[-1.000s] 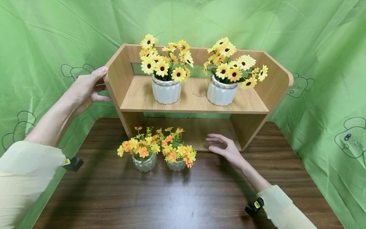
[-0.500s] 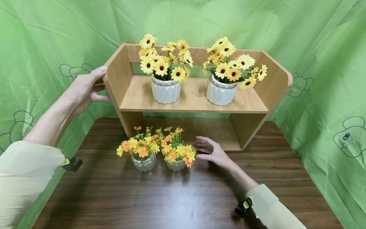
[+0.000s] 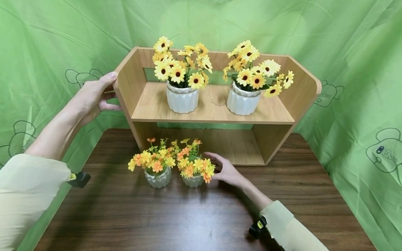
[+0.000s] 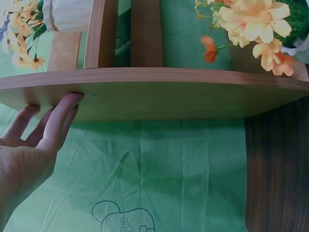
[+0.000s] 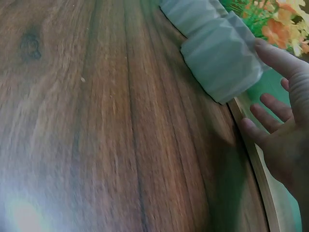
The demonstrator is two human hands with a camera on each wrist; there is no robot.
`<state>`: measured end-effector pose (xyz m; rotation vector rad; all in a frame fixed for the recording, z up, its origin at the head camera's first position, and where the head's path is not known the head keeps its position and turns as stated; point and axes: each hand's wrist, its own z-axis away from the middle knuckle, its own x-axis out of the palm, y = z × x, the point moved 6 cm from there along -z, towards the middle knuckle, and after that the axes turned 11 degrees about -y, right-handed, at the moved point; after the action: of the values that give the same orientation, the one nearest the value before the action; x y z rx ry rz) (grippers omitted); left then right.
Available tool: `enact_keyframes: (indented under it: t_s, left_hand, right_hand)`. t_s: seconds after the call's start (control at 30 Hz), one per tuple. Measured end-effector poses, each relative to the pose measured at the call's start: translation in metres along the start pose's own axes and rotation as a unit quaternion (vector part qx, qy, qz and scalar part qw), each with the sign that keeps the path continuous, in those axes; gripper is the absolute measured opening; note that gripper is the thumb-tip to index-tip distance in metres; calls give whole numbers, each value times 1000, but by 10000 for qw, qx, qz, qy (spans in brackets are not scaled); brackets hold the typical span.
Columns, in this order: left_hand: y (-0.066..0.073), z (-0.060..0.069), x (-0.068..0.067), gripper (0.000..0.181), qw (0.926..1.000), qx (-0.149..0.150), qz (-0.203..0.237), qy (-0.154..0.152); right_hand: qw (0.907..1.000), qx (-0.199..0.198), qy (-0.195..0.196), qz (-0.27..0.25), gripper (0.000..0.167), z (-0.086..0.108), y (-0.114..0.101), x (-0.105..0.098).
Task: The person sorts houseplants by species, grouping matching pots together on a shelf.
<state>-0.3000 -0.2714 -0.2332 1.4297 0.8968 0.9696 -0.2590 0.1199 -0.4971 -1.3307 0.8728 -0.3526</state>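
Note:
My left hand (image 3: 94, 97) touches the outer face of the left side panel of a two-tier wooden shelf (image 3: 213, 122). In the left wrist view its fingertips (image 4: 72, 98) rest on that panel, fingers mostly straight. My right hand (image 3: 227, 170) is at the right side of a small white pot (image 3: 193, 181) of orange and yellow flowers, standing on the table. Its thumb (image 5: 277, 58) reaches the pot's rim in the right wrist view; the other fingers are spread behind, apart from the pot. A matching flower pot (image 3: 158, 179) stands to the left.
Two larger white pots, the left one (image 3: 183, 99) and the right one (image 3: 243, 101), hold yellow daisy-like flowers on the upper tier. The shelf stands at the back of a dark wooden table (image 3: 176, 219). Green curtain (image 3: 355, 62) surrounds it.
My right hand has moved left across the front of the shelf to the right-hand small flower pot. My left hand stays on the shelf's side panel, and the pots have not moved.

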Motion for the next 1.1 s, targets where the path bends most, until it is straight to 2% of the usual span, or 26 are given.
enact_keyframes:
  t_s: [0.17, 0.33, 0.53, 1.1]
  left_hand:
    - [0, 0, 0, 72, 10000, 6, 14, 3]
    - [0, 0, 0, 70, 10000, 39, 12, -3]
    - [0, 0, 0, 69, 10000, 50, -1, 9]
    - [0, 0, 0, 66, 10000, 58, -5, 31]
  right_hand:
    - [9992, 113, 95, 381, 93, -5, -1, 8]
    - [9994, 152, 90, 313, 95, -10, -4, 18]
    - [9997, 1, -55, 233, 97, -18, -7, 28]
    - [9991, -72, -39, 420, 96, -23, -5, 31]
